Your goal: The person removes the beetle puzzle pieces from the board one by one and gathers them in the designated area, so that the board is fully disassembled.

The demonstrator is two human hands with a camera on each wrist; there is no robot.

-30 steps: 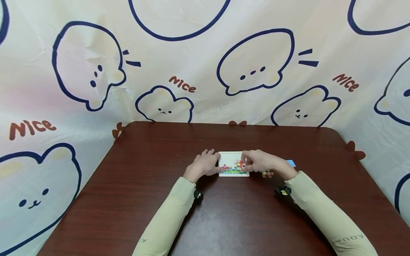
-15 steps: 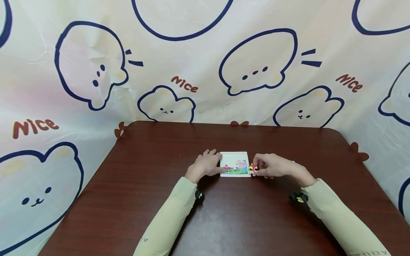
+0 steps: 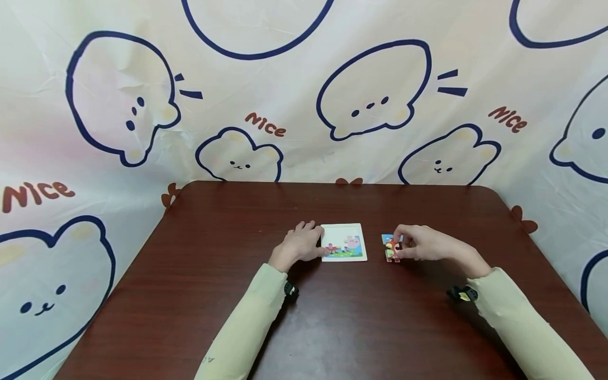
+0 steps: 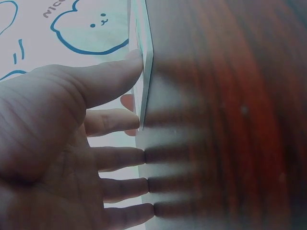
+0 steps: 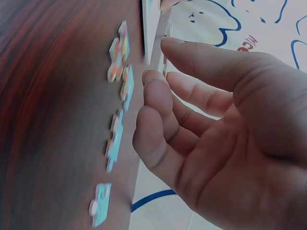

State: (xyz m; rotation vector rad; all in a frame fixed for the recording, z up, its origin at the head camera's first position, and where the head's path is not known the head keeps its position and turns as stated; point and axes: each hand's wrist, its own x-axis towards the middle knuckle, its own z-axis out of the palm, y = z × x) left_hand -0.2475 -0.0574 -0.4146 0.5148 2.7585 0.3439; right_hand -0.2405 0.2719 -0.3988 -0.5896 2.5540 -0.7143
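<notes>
A white puzzle board (image 3: pixel 339 232) lies flat on the table, with a pink pig figure and green grass filling its lower part. My left hand (image 3: pixel 300 244) rests at its left side, fingers spread straight on the table. In the left wrist view the thumb touches the face of the board (image 4: pixel 145 57) near its edge. To the right of the board, my right hand (image 3: pixel 425 244) pinches a red puzzle piece (image 3: pixel 393 247) between thumb and fingers. In the right wrist view that piece shows only as a thin edge (image 5: pixel 168 36).
Loose puzzle pieces (image 5: pixel 115 139) lie in a row on the table below the right hand. One blue piece (image 3: pixel 387 238) shows just behind the red one. The dark brown table (image 3: pixel 323 316) ends at a cartoon-printed curtain (image 3: pixel 304 95).
My right hand has carried the red puzzle piece from over the board to the right, beside the blue piece. The left hand stays at the board's left edge.
</notes>
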